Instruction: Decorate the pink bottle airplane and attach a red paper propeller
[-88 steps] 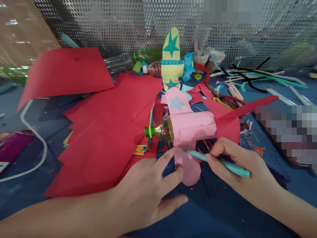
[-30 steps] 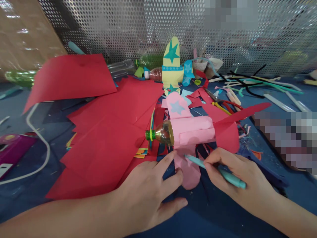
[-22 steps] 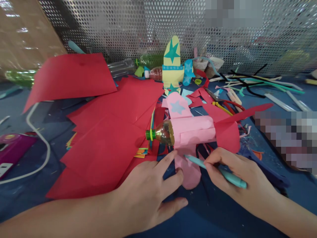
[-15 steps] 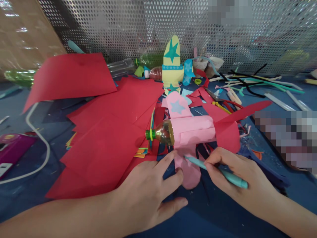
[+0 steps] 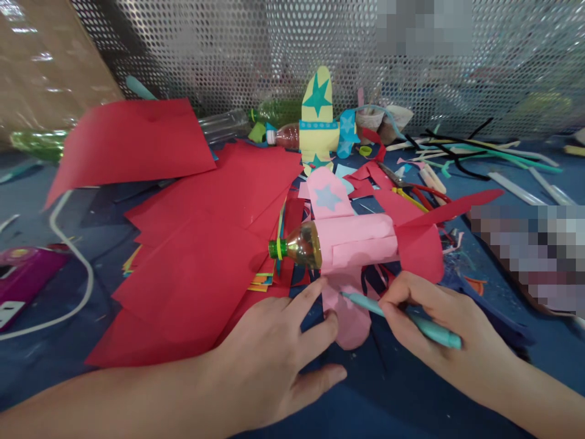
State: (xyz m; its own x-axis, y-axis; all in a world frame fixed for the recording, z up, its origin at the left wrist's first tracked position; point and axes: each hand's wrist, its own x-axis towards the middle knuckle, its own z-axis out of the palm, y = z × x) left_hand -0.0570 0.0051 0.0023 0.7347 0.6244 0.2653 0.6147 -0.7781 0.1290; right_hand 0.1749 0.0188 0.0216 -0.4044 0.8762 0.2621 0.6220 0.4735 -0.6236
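Observation:
A toy plane (image 5: 356, 241) lies on the table, made from a plastic bottle wrapped in pink paper, its green-capped neck pointing left. The far pink wing (image 5: 331, 204) carries a grey-blue star, and red paper fins (image 5: 419, 247) form the tail. My left hand (image 5: 278, 353) is spread, with fingertips resting on the edge of the near pink wing (image 5: 350, 320). Pinched in my right hand (image 5: 439, 335) is a light teal marker (image 5: 432, 329). Its tip is at the surface of the near wing, close to the body; any mark there is too faint to make out.
Red paper sheets (image 5: 196, 280) are piled at the left. A yellow bottle plane (image 5: 319, 131) with teal stars stands behind. Scissors (image 5: 423, 195), paper scraps and pipe cleaners (image 5: 484, 155) lie right of it. A purple device (image 5: 31, 274) with a white cable sits far left.
The marker and my right hand have shifted very slightly to the right. My left hand stays on the near wing, and the plane has not moved.

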